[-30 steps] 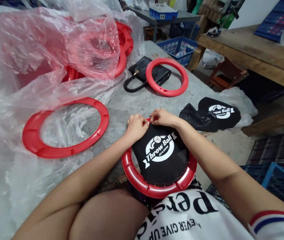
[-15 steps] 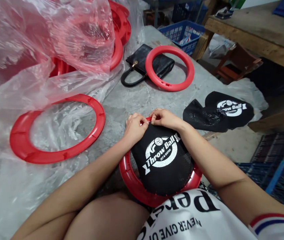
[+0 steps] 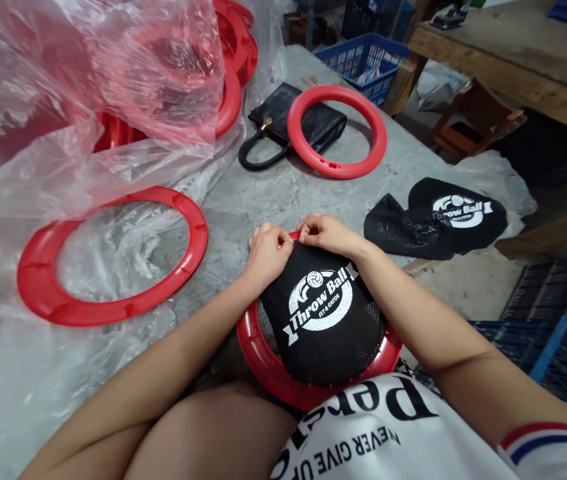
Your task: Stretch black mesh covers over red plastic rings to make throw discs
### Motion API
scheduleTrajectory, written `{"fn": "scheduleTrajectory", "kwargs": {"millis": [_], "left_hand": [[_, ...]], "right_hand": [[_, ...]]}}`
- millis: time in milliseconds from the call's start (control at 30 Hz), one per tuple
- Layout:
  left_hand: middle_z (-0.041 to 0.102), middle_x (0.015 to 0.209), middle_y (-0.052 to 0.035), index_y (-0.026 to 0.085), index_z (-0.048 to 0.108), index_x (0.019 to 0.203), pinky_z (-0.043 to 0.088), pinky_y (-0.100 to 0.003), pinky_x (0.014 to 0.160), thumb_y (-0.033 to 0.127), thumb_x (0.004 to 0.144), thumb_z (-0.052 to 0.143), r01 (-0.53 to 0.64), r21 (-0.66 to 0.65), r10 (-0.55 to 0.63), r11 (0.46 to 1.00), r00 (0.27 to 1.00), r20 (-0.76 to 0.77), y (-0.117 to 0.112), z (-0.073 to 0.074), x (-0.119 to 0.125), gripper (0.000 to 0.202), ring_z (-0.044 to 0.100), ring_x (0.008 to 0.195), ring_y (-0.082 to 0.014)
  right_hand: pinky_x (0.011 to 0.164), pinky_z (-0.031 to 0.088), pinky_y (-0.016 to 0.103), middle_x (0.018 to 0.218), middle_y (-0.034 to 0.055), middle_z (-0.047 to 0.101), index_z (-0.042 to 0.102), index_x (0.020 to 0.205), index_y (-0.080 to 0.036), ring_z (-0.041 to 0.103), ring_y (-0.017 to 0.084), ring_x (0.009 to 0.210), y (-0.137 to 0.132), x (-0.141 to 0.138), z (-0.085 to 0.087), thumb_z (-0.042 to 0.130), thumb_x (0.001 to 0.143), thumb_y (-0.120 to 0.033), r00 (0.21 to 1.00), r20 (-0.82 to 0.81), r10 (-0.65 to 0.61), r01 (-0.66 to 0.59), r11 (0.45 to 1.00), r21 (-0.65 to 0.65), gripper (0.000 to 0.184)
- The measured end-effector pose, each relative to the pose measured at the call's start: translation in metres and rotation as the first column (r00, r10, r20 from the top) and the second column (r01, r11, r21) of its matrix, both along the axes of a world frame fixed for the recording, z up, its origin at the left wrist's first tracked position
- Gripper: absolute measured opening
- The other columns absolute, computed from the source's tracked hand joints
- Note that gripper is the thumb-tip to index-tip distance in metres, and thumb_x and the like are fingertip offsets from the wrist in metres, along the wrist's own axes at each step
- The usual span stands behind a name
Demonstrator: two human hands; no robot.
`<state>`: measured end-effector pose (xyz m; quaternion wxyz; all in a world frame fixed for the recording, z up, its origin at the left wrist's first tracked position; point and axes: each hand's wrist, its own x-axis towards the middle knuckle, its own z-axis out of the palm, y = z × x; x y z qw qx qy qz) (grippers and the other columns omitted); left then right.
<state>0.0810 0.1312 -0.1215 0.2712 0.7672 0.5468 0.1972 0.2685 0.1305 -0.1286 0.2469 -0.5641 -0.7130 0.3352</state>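
A red plastic ring (image 3: 263,363) leans against my lap at the table's near edge. A black mesh cloth (image 3: 326,327) printed "Throw Ball" is stretched over it. My left hand (image 3: 267,252) and my right hand (image 3: 327,233) meet at the ring's far rim, both pinching the top edge of the cloth with fingers closed. The far rim of the ring is mostly hidden under my fingers.
A loose red ring (image 3: 108,257) lies on clear plastic sheeting (image 3: 38,167) at the left, with several more rings bagged behind. Another red ring (image 3: 337,131) rests over a black handbag (image 3: 276,123). Spare black cloths (image 3: 436,220) lie at the right. Blue crates (image 3: 553,353) stand beside the table.
My hands stay pinched at the cloth's top edge with only small finger shifts. The view has tipped down and slightly right.
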Motion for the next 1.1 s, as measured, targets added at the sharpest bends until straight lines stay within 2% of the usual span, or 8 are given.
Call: {"fn": "scheduleTrajectory", "kwargs": {"millis": [333, 500, 600, 667, 733, 833, 933, 1100], "left_hand": [[0.062, 0.105, -0.0078, 0.02, 0.063, 0.08, 0.043, -0.044, 0.106, 0.015, 0.087, 0.056, -0.016, -0.009, 0.016, 1.0, 0.998, -0.057, -0.001, 0.002, 0.002, 0.011, 0.056, 0.111, -0.0262], [0.06, 0.106, -0.0094, 0.019, 0.063, 0.077, 0.043, -0.045, 0.107, 0.017, 0.087, 0.058, -0.047, -0.015, 0.046, 0.999, 0.996, -0.08, 0.0, 0.0, 0.005, 0.011, 0.054, 0.115, -0.0289], [0.061, 0.104, -0.0083, 0.02, 0.064, 0.075, 0.043, -0.045, 0.106, 0.018, 0.085, 0.059, -0.02, -0.024, 0.02, 1.0, 1.0, 0.005, 0.004, -0.003, 0.002, 0.012, 0.056, 0.111, -0.0276], [0.061, 0.102, -0.0069, 0.02, 0.066, 0.077, 0.046, -0.041, 0.103, 0.017, 0.085, 0.059, -0.003, -0.037, 0.008, 0.999, 0.992, 0.129, 0.007, -0.005, -0.002, 0.01, 0.058, 0.106, -0.0245], [0.063, 0.1, -0.0056, 0.02, 0.068, 0.083, 0.048, -0.037, 0.1, 0.014, 0.084, 0.055, -0.028, -0.041, 0.038, 0.999, 0.965, 0.258, 0.009, -0.006, -0.008, 0.014, 0.06, 0.101, -0.0212], [0.065, 0.1, -0.0046, 0.019, 0.068, 0.088, 0.048, -0.034, 0.099, 0.008, 0.082, 0.048, -0.084, -0.001, 0.079, 0.996, 0.941, 0.328, 0.009, -0.003, -0.017, 0.024, 0.061, 0.101, -0.0189], [0.065, 0.102, -0.0057, 0.019, 0.068, 0.087, 0.047, -0.036, 0.102, 0.008, 0.082, 0.048, -0.056, 0.066, 0.039, 0.996, 0.971, 0.236, 0.003, 0.002, -0.024, 0.024, 0.061, 0.103, -0.0201], [0.065, 0.108, -0.0075, 0.02, 0.07, 0.085, 0.041, -0.043, 0.109, 0.018, 0.087, 0.054, 0.096, 0.138, -0.098, 0.986, 0.995, 0.009, -0.008, 0.006, -0.022, 0.016, 0.056, 0.113, -0.0256]], "right_hand": [[0.088, 0.047, 0.028, 0.091, 0.0017, 0.073, 0.063, 0.07, -0.019, 0.065, 0.017, 0.089, -0.001, -0.003, 0.001, 0.066, 0.081, -0.018, 0.999, 0.044, -0.029, 0.029, 1.0, -0.001, 0.012], [0.083, 0.046, 0.027, 0.094, 0.0026, 0.073, 0.063, 0.069, -0.019, 0.063, 0.017, 0.087, -0.002, -0.008, 0.005, 0.062, 0.081, -0.017, 0.988, 0.136, -0.075, 0.08, 0.996, -0.032, 0.012], [0.086, 0.045, 0.028, 0.095, 0.0038, 0.072, 0.067, 0.075, -0.018, 0.063, 0.017, 0.089, -0.002, -0.006, 0.006, 0.062, 0.083, -0.018, 0.988, 0.146, -0.058, 0.062, 0.998, -0.017, 0.009], [0.088, 0.045, 0.029, 0.095, 0.0031, 0.072, 0.071, 0.086, -0.018, 0.063, 0.018, 0.091, -0.001, -0.002, 0.006, 0.067, 0.083, -0.02, 0.995, 0.101, 0.007, -0.004, 1.0, -0.028, 0.006], [0.094, 0.045, 0.031, 0.096, 0.0019, 0.072, 0.073, 0.095, -0.02, 0.062, 0.019, 0.096, 0.0, 0.002, 0.007, 0.074, 0.079, -0.021, 0.994, 0.075, 0.078, -0.076, 0.997, -0.035, 0.016], [0.1, 0.042, 0.034, 0.096, 0.002, 0.07, 0.074, 0.09, -0.02, 0.061, 0.02, 0.101, 0.0, 0.005, 0.009, 0.077, 0.075, -0.017, 0.99, 0.11, 0.089, -0.087, 0.996, -0.019, 0.016], [0.097, 0.045, 0.034, 0.096, 0.0038, 0.068, 0.073, 0.086, -0.019, 0.061, 0.02, 0.096, -0.007, 0.008, 0.01, 0.075, 0.077, -0.015, 0.987, 0.157, 0.027, -0.022, 0.999, -0.032, 0.011], [0.102, 0.045, 0.041, 0.102, 0.0087, 0.067, 0.074, 0.096, -0.02, 0.059, 0.025, 0.101, -0.029, 0.015, 0.015, 0.07, 0.081, -0.018, 0.949, 0.291, -0.123, 0.138, 0.99, -0.031, 0.016]]}}
